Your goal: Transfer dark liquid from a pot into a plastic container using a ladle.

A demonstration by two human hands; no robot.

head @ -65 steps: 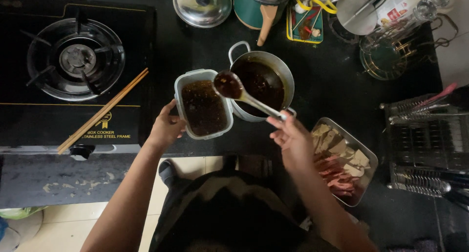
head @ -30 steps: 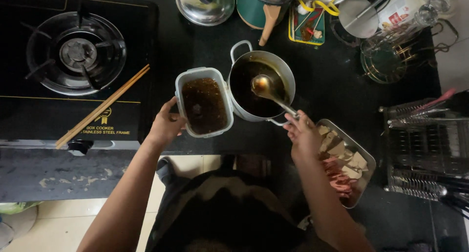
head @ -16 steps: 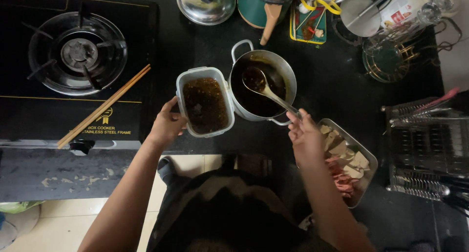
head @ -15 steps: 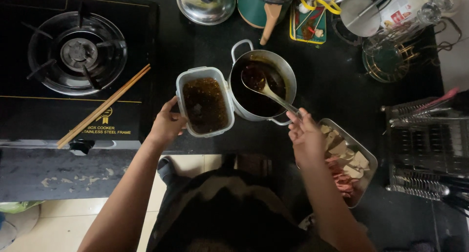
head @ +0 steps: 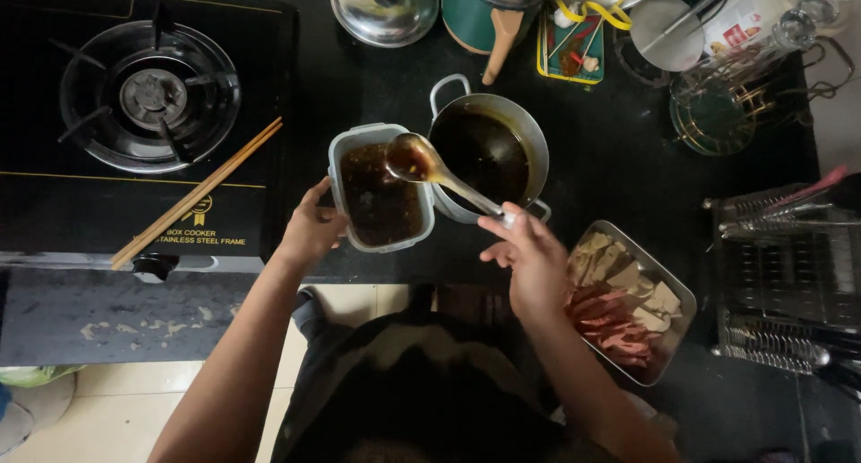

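Note:
My left hand (head: 311,228) grips the near left corner of a clear rectangular container (head: 337,190) filled with dark brown sauce. My right hand (head: 529,253) holds the handle of a metal ladle (head: 421,164). The ladle's bowl carries dark sauce and hovers over the right edge of the container. A steel pot (head: 536,145) of the same dark sauce stands right beside the container, to its right.
A gas stove burner (head: 148,95) sits at the left with wooden chopsticks (head: 193,194) lying across the stove. A metal tray (head: 682,294) of sliced food rests at the right. A pot lid (head: 384,13), jars and a wire rack (head: 780,275) crowd the back and right.
The ladle dipped into the pot, then rose full of sauce and swung left over the container. My left hand stayed on the container.

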